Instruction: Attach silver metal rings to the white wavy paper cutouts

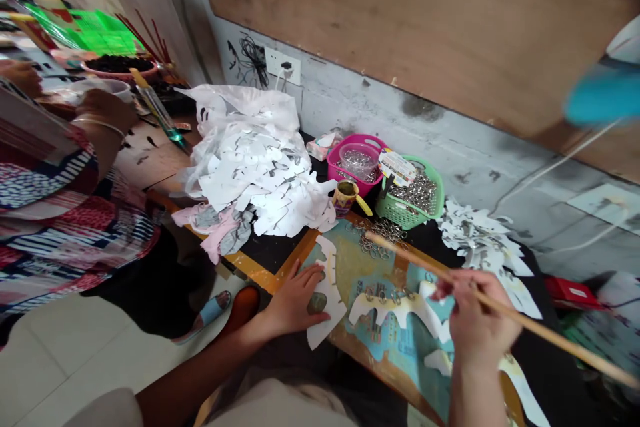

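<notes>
My left hand (300, 300) lies with fingers spread over a white scalloped cut-out piece (328, 293) at the near edge of the table. A long thin wooden stick (555, 328) is gripped in my right hand (483, 313); its far end points toward a pile of metal rings (383, 237). Between my hands, another white cut-out piece (395, 310) with several rings along its upper edge rests on a blue printed sheet (373, 340). More white pieces lie partly hidden under and beside my right hand.
A large heap of white cut-outs (260, 173) stands at left. Behind are a pink basket (337, 180) and green basket (434, 197) of metal parts, and a small cup (345, 197). More cut-outs (480, 237) sit at right. A co-worker's arm (103, 123) is at left.
</notes>
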`<state>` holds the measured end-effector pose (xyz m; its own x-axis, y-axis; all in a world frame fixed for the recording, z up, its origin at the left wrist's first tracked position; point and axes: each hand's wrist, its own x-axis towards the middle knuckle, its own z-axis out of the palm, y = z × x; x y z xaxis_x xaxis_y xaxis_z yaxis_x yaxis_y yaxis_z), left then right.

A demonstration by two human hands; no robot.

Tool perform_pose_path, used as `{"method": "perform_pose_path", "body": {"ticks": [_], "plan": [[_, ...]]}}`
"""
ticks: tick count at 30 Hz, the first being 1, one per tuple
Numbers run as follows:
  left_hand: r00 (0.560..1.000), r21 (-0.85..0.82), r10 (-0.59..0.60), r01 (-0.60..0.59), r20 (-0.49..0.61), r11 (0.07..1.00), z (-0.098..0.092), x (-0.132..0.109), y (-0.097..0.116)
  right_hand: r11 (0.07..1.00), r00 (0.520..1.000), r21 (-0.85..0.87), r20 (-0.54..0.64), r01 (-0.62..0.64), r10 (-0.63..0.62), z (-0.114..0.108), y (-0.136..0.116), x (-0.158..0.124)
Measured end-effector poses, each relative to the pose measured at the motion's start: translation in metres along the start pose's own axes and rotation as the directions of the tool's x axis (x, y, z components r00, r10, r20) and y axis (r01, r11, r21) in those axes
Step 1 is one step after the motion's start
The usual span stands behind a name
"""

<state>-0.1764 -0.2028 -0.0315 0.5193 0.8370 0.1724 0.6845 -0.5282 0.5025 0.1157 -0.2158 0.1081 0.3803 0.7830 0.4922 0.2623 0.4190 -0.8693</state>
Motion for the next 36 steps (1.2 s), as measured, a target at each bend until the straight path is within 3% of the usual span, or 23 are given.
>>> {"method": "perform_pose_path", "body": {"ticks": [2, 5, 7, 9, 13, 15, 19, 23, 27, 32, 36], "plan": [[1.000, 0.008, 0.011, -0.011, -0.001, 1.000, 0.001, 0.000, -0.001, 0.998, 0.998, 0.007, 0.034, 0.061, -0.061, 0.031, 0.002, 0.037], [1.000, 0.017, 0.009, -0.009, -0.001, 1.000, 0.001, 0.000, -0.002, 0.987, 0.966, -0.053, 0.221, 0.152, -0.137, 0.084, 0.010, 0.086], [1.000, 0.016, 0.000, 0.000, -0.001, 1.000, 0.001, 0.000, -0.001, 0.955, 0.929, -0.181, 0.332, 0.234, -0.165, 0.117, 0.020, 0.107], [1.000, 0.010, -0.009, 0.009, -0.006, 1.000, 0.000, 0.000, 0.000, 0.910, 0.920, -0.315, 0.362, 0.271, -0.149, 0.147, 0.032, 0.117], [1.000, 0.002, -0.018, 0.018, 0.000, 1.000, -0.002, 0.000, 0.001, 0.928, 0.919, -0.284, 0.375, 0.242, -0.125, 0.175, 0.055, 0.118], [1.000, 0.006, -0.016, 0.016, 0.005, 1.000, -0.002, 0.000, 0.001, 0.948, 0.934, -0.251, 0.343, 0.194, -0.100, 0.171, 0.064, 0.115], [1.000, 0.012, -0.017, 0.017, 0.009, 1.000, -0.002, 0.000, 0.000, 0.983, 0.987, -0.174, 0.157, 0.054, -0.026, 0.139, 0.071, 0.111], [1.000, 0.000, -0.021, 0.021, 0.007, 1.000, -0.002, 0.000, 0.000, 0.988, 0.991, 0.079, 0.023, -0.130, 0.129, 0.103, 0.068, 0.102], [0.999, -0.011, -0.031, 0.031, 0.012, 0.999, -0.004, 0.001, 0.001, 0.887, 0.929, 0.277, 0.083, -0.369, 0.360, 0.067, 0.069, 0.077], [0.999, 0.005, -0.021, 0.021, 0.037, 1.000, -0.005, 0.002, 0.002, 0.811, 0.848, 0.252, 0.197, -0.529, 0.492, 0.031, 0.082, 0.024], [0.998, -0.010, -0.005, 0.006, 0.060, 1.000, -0.006, 0.001, 0.000, 0.773, 0.794, 0.201, 0.263, -0.601, 0.549, 0.025, 0.099, -0.007]]}}
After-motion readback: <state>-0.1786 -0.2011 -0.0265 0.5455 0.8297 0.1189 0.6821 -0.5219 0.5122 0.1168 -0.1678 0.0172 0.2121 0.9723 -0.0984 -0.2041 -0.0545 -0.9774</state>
